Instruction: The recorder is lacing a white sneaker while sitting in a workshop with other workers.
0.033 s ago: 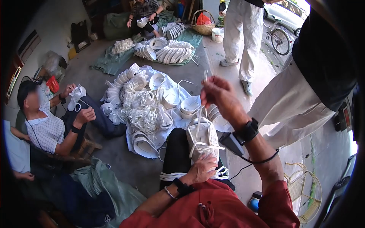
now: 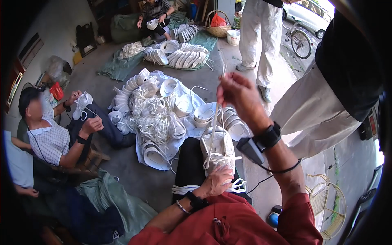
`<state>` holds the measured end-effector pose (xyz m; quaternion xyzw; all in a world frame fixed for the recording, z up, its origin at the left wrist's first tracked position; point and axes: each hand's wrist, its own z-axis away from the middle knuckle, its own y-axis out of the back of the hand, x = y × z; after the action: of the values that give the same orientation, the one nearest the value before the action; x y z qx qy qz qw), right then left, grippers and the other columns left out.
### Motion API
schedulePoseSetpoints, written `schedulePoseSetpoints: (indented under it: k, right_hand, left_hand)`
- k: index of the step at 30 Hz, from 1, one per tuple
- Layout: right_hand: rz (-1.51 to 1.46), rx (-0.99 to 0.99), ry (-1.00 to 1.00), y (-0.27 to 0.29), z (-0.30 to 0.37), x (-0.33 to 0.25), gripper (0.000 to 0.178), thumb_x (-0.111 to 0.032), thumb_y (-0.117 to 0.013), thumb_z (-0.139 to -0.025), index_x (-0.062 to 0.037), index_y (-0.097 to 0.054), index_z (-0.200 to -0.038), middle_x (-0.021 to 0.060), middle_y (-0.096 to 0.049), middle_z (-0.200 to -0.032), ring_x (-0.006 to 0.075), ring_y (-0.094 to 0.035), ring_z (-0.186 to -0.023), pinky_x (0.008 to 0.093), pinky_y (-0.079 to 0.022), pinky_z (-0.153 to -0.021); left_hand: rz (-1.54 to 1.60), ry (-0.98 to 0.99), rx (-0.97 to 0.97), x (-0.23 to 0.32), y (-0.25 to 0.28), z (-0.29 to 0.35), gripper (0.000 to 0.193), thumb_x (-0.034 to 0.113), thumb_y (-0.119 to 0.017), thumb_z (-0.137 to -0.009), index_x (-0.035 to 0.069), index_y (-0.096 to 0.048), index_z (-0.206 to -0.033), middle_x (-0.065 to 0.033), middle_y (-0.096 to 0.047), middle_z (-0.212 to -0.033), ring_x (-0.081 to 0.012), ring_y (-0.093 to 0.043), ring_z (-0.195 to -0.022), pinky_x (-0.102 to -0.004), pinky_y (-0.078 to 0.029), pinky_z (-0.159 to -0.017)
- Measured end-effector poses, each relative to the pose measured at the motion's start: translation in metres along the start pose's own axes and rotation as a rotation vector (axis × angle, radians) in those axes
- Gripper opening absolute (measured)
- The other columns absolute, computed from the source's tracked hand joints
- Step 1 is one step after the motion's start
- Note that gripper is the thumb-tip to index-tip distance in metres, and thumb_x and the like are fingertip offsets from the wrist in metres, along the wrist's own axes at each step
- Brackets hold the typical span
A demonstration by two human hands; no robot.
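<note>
A white shoe upper (image 2: 220, 141) lies on my lap, its opening pointing away from me and laces crossing its front. My left hand (image 2: 218, 181) presses on the near end of it, fingers bent around it. Raised above the far end, my right hand (image 2: 239, 94) pinches a white shoelace (image 2: 214, 128), which runs taut down to the upper. The lace's free tip sticks up past my fingers. More white laces (image 2: 185, 189) lie across my thighs on both sides of my left hand.
Ahead, piled shoe uppers and laces (image 2: 153, 102) cover a pale sheet (image 2: 196, 96). A seated person (image 2: 53, 134) at left handles another upper; one at the back (image 2: 155, 16) does too. People in light trousers (image 2: 314, 110) stand at right, near a wicker chair (image 2: 330, 204). A green sack (image 2: 112, 196) lies lower left.
My right hand has moved slightly up and to the right with the shoelace. My left hand stays on the shoe upper.
</note>
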<state>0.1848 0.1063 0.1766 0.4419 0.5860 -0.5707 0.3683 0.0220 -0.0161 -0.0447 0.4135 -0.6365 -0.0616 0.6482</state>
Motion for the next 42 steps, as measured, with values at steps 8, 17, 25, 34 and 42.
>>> schedulePoseSetpoints:
  k: [8,17,25,34,42]
  right_hand:
    - [0.024,-0.118,0.306,-0.012,-0.005,-0.073,0.017,-0.02,-0.054,-0.091,-0.0034,-0.054,-0.09,0.0048,-0.061,-0.07,0.0115,-0.059,-0.057,0.0216,-0.046,-0.052]
    - [0.155,0.127,0.084,0.069,0.044,0.022,0.022,-0.013,-0.05,-0.092,-0.0042,-0.049,-0.112,0.0041,-0.058,-0.07,0.0099,-0.056,-0.055,0.0207,-0.045,-0.048]
    - [0.528,-0.153,-0.362,0.086,0.103,0.121,0.023,-0.008,-0.05,-0.086,0.0014,-0.061,-0.104,0.0052,-0.062,-0.073,0.0104,-0.059,-0.061,0.0242,-0.05,-0.056]
    - [0.879,-0.161,-0.085,0.071,0.101,0.139,0.021,-0.01,-0.058,-0.078,-0.0006,-0.066,-0.095,0.017,-0.065,-0.076,0.0254,-0.066,-0.067,0.033,-0.05,-0.062]
    - [1.193,-0.271,0.038,0.074,0.109,0.145,0.015,-0.012,-0.054,-0.078,-0.0066,-0.066,-0.086,0.016,-0.063,-0.074,0.0338,-0.062,-0.068,0.0395,-0.05,-0.061]
  left_hand:
    - [0.014,0.006,0.053,0.007,0.012,0.001,0.022,0.012,-0.062,-0.077,0.005,-0.061,-0.098,-0.0109,-0.056,-0.116,-0.0303,-0.045,-0.121,-0.0448,-0.031,-0.103]
    - [-0.086,0.477,0.71,-0.005,0.069,0.012,0.026,0.003,-0.062,-0.071,0.006,-0.056,-0.097,-0.0078,-0.05,-0.074,-0.0254,-0.053,-0.071,-0.0359,-0.045,-0.064]
    - [-0.377,0.349,0.503,-0.001,0.065,-0.021,0.024,0.006,-0.066,-0.067,0.008,-0.059,-0.09,-0.0095,-0.046,-0.087,-0.0278,-0.048,-0.087,-0.0388,-0.04,-0.073]
    - [-0.353,0.309,0.471,-0.008,0.062,-0.021,0.015,0.006,-0.068,-0.068,0.005,-0.057,-0.079,-0.0105,-0.046,-0.084,-0.0281,-0.049,-0.083,-0.0378,-0.041,-0.072]
    - [-0.084,0.298,0.416,-0.027,0.059,0.012,0.012,0.013,-0.062,-0.077,0.002,-0.063,-0.073,-0.0081,-0.056,-0.078,-0.0237,-0.055,-0.076,-0.0339,-0.043,-0.07]
